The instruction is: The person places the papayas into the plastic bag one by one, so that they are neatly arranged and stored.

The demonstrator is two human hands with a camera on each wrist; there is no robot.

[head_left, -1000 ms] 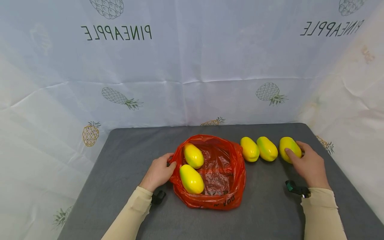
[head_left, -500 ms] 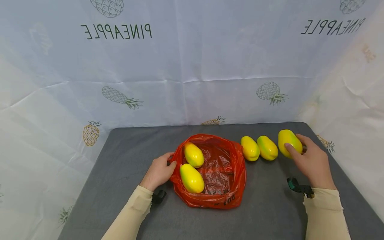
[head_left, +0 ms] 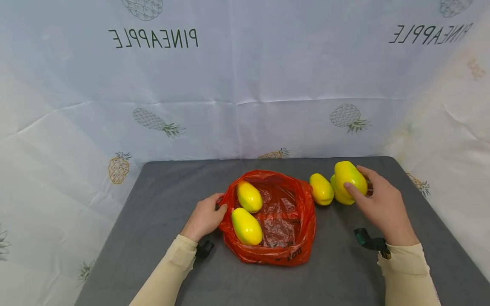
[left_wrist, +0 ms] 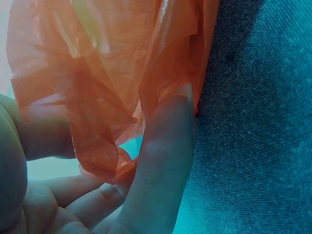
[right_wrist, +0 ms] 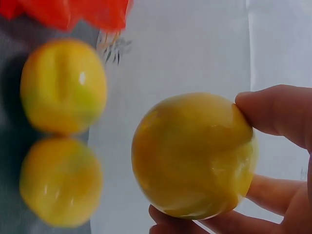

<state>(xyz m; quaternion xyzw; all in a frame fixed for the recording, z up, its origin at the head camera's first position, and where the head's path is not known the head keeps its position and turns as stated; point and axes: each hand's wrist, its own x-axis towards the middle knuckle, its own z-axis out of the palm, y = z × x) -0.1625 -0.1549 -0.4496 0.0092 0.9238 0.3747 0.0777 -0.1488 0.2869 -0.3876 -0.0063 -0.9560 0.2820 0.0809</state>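
Note:
A red plastic bag [head_left: 274, 255] stands on the table with its mouth spread wide. Two oblong yellow fruits, resembling papayas or mangoes, lie inside: a rear one [head_left: 249, 197] and a front one [head_left: 246, 226]. At the bag's left side my left hand [head_left: 205, 216] grips the rim; crumpled plastic [left_wrist: 97, 117] sits among its fingers in the left wrist view. My right hand [head_left: 383, 204] holds another yellow fruit [right_wrist: 192, 153] between thumb and fingers, raised above the table. Behind it, one fruit [head_left: 338, 194] is partly hidden; a neighbouring fruit [head_left: 321, 190] rests beside the bag.
The grey table [head_left: 180, 187] extends around the bag and under both forearms. A white cloth [head_left: 245, 76] printed with pineapples hangs behind the table's far edge and along both sides.
My right hand has lifted its fruit off the table and carried it leftward, over the nearest loose fruit. The left hand keeps its grip on the bag.

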